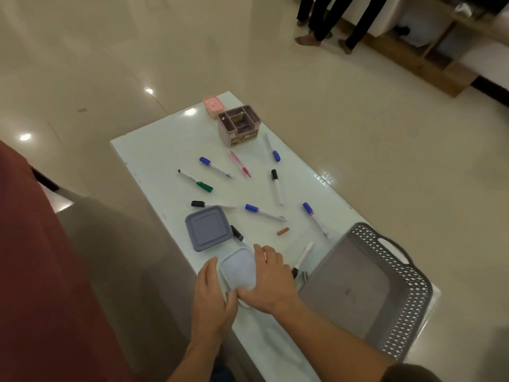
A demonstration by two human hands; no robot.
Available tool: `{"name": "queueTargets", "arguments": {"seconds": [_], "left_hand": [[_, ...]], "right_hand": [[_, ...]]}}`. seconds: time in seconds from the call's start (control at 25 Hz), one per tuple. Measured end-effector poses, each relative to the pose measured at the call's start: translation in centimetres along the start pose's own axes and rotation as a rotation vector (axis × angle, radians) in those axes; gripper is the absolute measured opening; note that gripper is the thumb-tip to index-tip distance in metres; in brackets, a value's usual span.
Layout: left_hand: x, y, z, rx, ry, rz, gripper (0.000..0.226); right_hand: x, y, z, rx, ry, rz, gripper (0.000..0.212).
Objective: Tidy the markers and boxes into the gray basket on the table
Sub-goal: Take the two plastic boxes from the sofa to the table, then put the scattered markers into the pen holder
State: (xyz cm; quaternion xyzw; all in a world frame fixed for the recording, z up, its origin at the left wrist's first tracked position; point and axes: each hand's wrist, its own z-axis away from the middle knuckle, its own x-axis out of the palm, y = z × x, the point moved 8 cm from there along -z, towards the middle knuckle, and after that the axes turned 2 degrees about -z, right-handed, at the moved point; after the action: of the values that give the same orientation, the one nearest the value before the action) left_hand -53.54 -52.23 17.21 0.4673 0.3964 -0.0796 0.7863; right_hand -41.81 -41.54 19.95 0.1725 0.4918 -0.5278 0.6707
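Translucent box (238,268), at the near edge of the table (154,150), is clasped on both sides by left hand (210,293) and right hand (268,279). Gray basket (410,321) stands just to its right. Judged: first pickup; next, lift it over the rim. Markers (264,212) lie scattered beyond.

Ten markers (264,212), four boxes (208,228), one basket (407,299), one red stub (283,231)

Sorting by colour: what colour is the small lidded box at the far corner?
Pink box; head view.
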Motion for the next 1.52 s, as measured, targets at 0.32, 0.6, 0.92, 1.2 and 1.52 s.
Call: {"name": "queueTargets", "arguments": {"seconds": [0.32, 0.6, 0.92, 1.2, 1.52], "left_hand": [[-0.1, 1.8, 0.7, 0.174, 0.011, -0.102, 0.092], [-4.9, 11.0, -7.2, 0.23, 0.12, -0.129, 0.06], [-9.3, 18.3, -25.9, 0.263, 0.189, -0.195, 0.032], [-6.7, 18.5, -40.2, 0.162, 0.139, -0.258, 0.021], [-5.1, 17.4, -48.4, -0.077, 0.139, -0.238, 0.033]], "right_hand": [[-0.3, 1.3, 0.9, 0.049, -0.003, -0.117, 0.106], [-7.8, 1.6, -2.2, 0.024, 0.128, -0.204, 0.068], [-18.7, 3.7, -12.2, 0.062, 0.297, -0.322, 0.04], [-22.3, 2.9, -28.2, 0.195, 0.425, -0.413, 0.032], [-24.2, -2.2, -40.2, 0.185, 0.495, -0.183, 0.022]]}}
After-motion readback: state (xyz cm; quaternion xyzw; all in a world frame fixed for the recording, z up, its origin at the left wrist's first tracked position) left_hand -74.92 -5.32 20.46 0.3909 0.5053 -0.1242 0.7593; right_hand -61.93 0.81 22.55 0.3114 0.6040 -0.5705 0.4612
